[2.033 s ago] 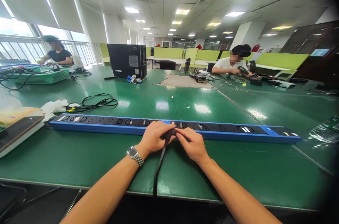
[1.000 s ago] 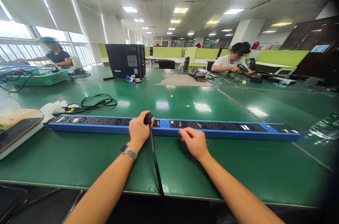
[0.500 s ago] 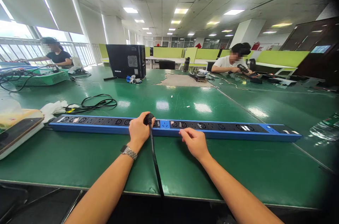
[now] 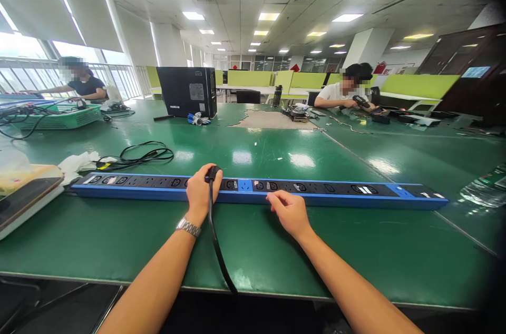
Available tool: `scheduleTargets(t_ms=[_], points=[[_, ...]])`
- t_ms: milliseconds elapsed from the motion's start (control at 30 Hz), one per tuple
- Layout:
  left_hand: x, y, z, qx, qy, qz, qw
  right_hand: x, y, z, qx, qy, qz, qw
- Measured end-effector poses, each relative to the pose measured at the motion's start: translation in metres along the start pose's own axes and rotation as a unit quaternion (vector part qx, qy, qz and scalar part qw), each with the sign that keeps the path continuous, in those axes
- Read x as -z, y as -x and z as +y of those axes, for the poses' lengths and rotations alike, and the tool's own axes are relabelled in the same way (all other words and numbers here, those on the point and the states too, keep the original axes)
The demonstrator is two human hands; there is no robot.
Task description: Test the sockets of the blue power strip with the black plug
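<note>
A long blue power strip (image 4: 343, 199) with black socket faces lies across the green table in front of me. My left hand (image 4: 198, 189) is closed around a black power plug (image 4: 213, 171) over the strip, left of its middle blue socket. The plug's prongs are hidden, so I cannot tell whether they sit in a socket. A thick black cord (image 4: 217, 249) runs from the plug over the table's near edge. My right hand (image 4: 290, 211) is closed at the strip's front side, thumb and forefinger together with nothing visible between them.
A phone (image 4: 29, 199) and white tissue (image 4: 79, 165) lie at the left, beside a coiled black cable (image 4: 148, 154). Farther back are a green basket (image 4: 59, 119) and a black computer case (image 4: 185, 92). A plastic bottle (image 4: 484, 189) lies at the right. Two people sit across the table.
My left hand has moved a little left along the strip with the plug, and the cord has swung left and bends more. My right hand stays in place.
</note>
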State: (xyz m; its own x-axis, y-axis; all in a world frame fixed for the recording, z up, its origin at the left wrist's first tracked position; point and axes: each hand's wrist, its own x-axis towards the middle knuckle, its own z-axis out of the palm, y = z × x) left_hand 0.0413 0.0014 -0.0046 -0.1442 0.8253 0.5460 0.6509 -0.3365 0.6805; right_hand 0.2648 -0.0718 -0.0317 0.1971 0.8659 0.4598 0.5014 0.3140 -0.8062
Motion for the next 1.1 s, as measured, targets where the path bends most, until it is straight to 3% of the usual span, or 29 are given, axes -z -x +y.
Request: scheduleTargets(t_ms=[233,400,833,1100], points=[[0.008,-0.010,-0.008,0.027,-0.031,0.048,0.998,0.001,0.001,0.003,-0.012,-0.003,-0.008,1.000],[0.017,-0.018,-0.015,0.103,-0.033,0.089,0.990,0.000,0.000,0.003,-0.028,-0.011,-0.015,0.999],[0.022,-0.016,-0.015,0.069,-0.158,0.014,0.985,0.000,0.000,-0.001,-0.026,0.001,-0.023,0.999],[0.015,-0.007,-0.003,0.003,-0.195,-0.006,0.981,0.001,0.001,0.002,-0.030,0.006,-0.031,0.999]])
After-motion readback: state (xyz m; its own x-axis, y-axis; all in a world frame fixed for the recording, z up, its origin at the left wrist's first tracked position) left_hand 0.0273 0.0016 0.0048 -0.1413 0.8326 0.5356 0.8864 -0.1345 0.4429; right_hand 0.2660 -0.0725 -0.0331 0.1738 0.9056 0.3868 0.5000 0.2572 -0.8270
